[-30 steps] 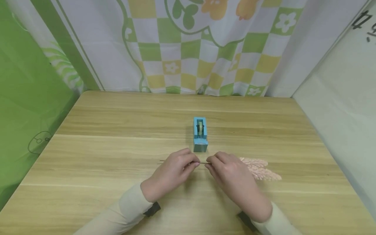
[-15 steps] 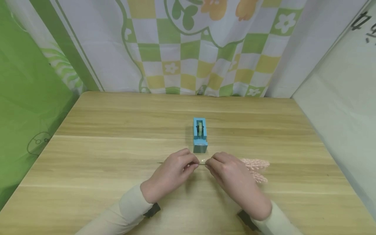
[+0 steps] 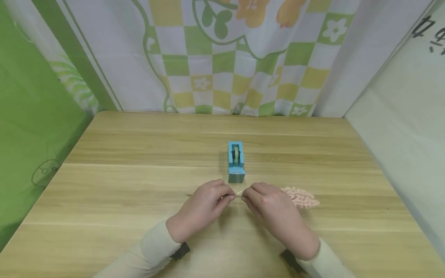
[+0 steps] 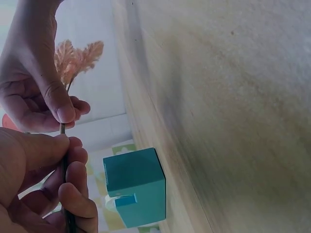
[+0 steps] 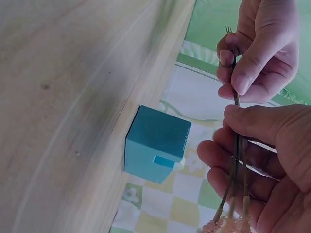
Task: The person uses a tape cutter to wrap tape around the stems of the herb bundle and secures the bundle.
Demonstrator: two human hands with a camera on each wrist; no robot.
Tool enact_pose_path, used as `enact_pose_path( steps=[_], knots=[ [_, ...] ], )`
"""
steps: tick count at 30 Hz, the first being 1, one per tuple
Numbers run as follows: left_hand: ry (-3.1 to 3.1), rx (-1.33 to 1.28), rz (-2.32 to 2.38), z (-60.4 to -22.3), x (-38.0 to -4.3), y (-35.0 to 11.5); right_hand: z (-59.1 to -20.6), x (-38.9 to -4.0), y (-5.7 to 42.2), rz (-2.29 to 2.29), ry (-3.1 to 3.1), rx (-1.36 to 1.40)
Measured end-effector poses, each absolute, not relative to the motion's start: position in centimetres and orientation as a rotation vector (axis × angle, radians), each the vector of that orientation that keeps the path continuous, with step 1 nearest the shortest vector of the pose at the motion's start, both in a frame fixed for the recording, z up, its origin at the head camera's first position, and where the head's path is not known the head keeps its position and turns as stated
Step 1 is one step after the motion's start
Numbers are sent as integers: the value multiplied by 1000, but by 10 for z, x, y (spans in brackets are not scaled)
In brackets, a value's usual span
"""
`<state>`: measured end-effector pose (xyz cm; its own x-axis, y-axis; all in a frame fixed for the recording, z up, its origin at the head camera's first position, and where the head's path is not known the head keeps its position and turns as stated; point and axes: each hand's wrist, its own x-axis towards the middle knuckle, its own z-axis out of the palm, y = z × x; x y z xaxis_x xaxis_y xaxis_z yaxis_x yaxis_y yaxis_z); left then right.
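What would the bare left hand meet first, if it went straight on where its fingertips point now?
Most likely the bare right hand, pinching the thin, dark stems just ahead. The blue, box-shaped tape dispenser appears off that line, though depth is unclear.

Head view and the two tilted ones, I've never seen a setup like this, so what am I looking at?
There's no machine here, just a person's bare hands. The upright picture comes from a camera on the head, looking down; the tilted ones come from cameras on each wrist. On the wooden table stands a blue tape dispenser. The left hand and right hand pinch the thin stems of some pink flower sprays; the right is nearer the fluffy ends. Behind hangs a checked curtain.
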<state>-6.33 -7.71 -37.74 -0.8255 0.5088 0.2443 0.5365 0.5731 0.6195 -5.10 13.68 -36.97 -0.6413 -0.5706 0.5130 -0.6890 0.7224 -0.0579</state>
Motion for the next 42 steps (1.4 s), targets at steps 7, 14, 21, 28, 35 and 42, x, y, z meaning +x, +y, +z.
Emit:
enact_pose_path(
  steps=[7, 14, 21, 28, 35, 42],
  knots=[
    [-2739, -878, -1080, -376, -63, -76, -369, -51, 137, 325, -2506, 961],
    [-2735, -847, -1055, -376, -63, -75, -368, -53, 138, 305, -2539, 961],
    [-2771, -843, -1044, -376, -64, -73, -367, -54, 137, 297, -2527, 954],
    [-2784, -895, -991, -379, -65, -72, -369, -53, 132, 303, -2492, 944],
    [-2759, -897, -1053, -381, -67, -73, -369, -53, 131, 274, -2529, 908],
    [-2758, -884, -1066, -382, -68, -71, -366, -52, 132, 316, -2636, 900]
  ],
)
